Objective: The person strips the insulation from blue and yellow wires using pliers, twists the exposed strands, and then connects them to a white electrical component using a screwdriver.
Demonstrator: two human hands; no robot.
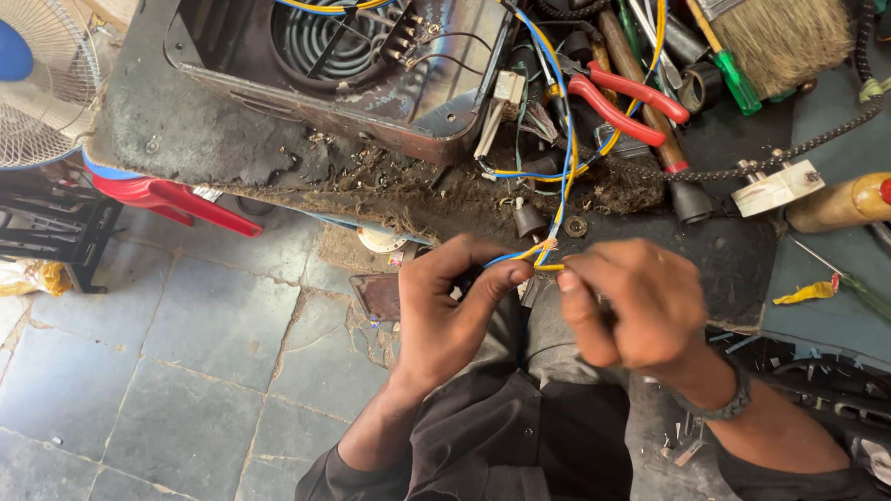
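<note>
Left hand (445,311), right hand (636,301), pinching two wires (529,255), one blue, one yellow

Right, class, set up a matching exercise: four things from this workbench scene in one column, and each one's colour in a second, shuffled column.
Things:
1. pliers handles
2. screwdriver handle
3. stool
4. wires pinched between the left hand and the right hand

Colours:
A. green
B. blue and yellow
C. red, under the bench edge
D. red, on the bench

Pairs: 1-D, 2-A, 3-C, 4-B
</note>
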